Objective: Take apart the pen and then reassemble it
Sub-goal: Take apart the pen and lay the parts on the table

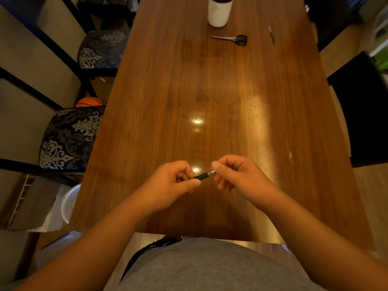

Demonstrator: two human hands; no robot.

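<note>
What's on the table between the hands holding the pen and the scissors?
Nothing: in the head view only bare wooden table lies between the pen and scissors.

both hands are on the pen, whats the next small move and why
Probably a twist: the left hand grips the black barrel of the pen, while the right hand pinches its silver end. The pen is held above the table, and no loose parts are in view, so unscrewing that end looks like the next step.

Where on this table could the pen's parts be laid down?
The table is bare between the hands and the scissors. The left hand and right hand hold the pen. Only the far end, by the white bottle, is crowded.
</note>
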